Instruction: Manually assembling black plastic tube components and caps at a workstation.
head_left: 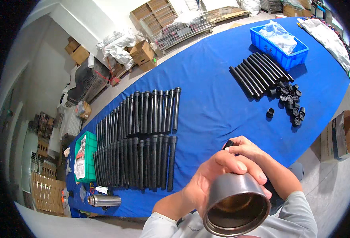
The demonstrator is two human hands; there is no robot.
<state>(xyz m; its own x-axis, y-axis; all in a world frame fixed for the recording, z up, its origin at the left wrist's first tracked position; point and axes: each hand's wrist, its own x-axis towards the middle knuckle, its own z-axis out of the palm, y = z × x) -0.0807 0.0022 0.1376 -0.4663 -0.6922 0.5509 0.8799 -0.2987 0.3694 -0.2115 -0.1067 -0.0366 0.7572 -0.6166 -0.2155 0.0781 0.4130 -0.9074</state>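
Close to the camera, my left hand (pixel 210 174) wraps its fingers round a metal cup (pixel 238 198) with a wide round mouth. The cup is tilted so that its dark, shiny inside shows. Just beyond it, my right hand (pixel 244 148) is closed on a small black piece (pixel 228 144); only its end sticks out, so its kind is unclear. Left of my hands, two rows of black tubes with caps on their far ends (pixel 143 113) lie side by side on the blue cloth (pixel 206 107).
At the far right lie several black tubes (pixel 260 75), loose black caps (pixel 290 99) and a blue crate (pixel 280 45) holding clear plastic. A green crate (pixel 89 156) and a steel flask (pixel 105 200) are at the left edge. An open cardboard box (pixel 339 137) stands right of the table.
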